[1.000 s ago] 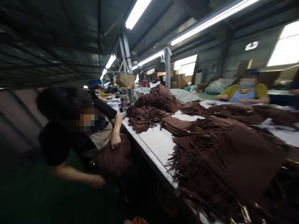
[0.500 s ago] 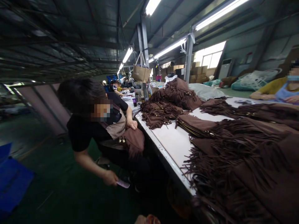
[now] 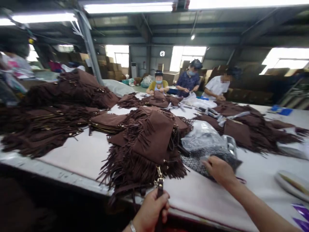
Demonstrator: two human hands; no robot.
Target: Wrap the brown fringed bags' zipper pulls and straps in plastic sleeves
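Observation:
My left hand, at the table's near edge, is closed round a dark brown strap. A gold clasp at the strap's top end lies against a brown fringed bag, which rests on a heap of similar bags. To the right, my right hand reaches over a clear plastic bag with dark, speckled material at its near side. Its thumb and finger are pinched at a pale, see-through edge there, seemingly the plastic. Exactly what lies between those fingertips is partly hidden.
Brown fringed bags are piled on the white table at left, and more lie at right. An oval, pale-rimmed object sits near the right edge. Several people work across the table, one in a dark blue shirt. A metal post rises behind the left pile.
The view has swung right, from a seated co-worker holding a comb to the table. Both my hands now show, the left on the strap and the right at the plastic bag.

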